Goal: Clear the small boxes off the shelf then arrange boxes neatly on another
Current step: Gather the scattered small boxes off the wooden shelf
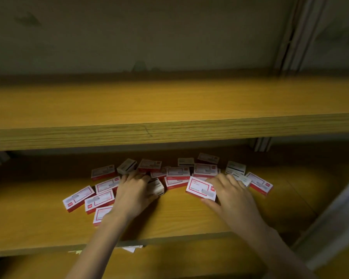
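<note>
The dim wall (129,33) filled the top of the view, and a pale upright rail (288,37) ran down it at the right. Below came the upper shelf (169,105), a broad board of yellow wood across the whole width. Under it sat the lower shelf (28,228), same wood, and that was where the action was!

Both forearms reached in over its front edge. The small boxes (177,171) lay scattered across the middle of that lower shelf, red and white, most flat with their labels up, some overlapping at the back (their print was too blurred to read).

The left hand (133,190) was down on the left half of the pile, its fingers (138,177) bent at the tips onto the boxes. A white-ended box (157,187) sat between thumb and forefinger, touching the hand; whether it was truly grasped could not be told. The right hand (232,194) lay over the right half, its fingers (233,179) spread straight and released, resting on boxes. A tilted box (201,190) leaned just beside its thumb.

Smallest of all, a white paper scrap (131,248) poked out under the shelf's front edge.
</note>
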Tool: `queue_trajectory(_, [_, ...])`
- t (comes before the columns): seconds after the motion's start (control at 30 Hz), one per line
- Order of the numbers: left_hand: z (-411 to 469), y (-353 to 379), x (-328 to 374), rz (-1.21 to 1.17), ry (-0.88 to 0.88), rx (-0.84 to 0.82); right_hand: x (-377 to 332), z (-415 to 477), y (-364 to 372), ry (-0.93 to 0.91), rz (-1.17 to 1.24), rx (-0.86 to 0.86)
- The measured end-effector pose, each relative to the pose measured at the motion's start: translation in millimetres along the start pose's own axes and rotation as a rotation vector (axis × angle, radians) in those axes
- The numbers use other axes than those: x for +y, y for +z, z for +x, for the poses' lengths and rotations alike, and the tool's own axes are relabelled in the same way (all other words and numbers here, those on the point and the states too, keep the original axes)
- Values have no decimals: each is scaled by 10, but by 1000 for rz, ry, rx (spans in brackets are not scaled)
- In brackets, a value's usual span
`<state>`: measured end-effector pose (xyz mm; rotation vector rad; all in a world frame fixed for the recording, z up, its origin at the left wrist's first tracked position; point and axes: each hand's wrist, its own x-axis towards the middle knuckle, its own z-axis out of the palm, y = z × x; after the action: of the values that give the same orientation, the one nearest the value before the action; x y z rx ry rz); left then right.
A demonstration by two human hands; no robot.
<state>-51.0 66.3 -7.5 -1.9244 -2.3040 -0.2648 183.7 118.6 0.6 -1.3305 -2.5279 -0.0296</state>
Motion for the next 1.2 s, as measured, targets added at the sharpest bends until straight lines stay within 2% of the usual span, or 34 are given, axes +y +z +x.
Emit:
queue_trajectory(0.2, [-143,-163,190,-188,126,150,150,-317,-250,74,34,64])
queue_trajectory(0.5, [-328,-428,1040,-349,363,130,561,-1090,-650,194,94,124])
queue_trajectory(0.6, [-390,-479,1401,-378,428,120,791,-1400,-789,223,73,181])
queue_trajectory(0.8, [-588,-564,2221,-490,527,86,1379,-1995,-1048,290,21,190])
queue_trajectory(1.2, [-1011,-492,4175,-604,596,78,2941,-3151,-1585,369,-46,198])
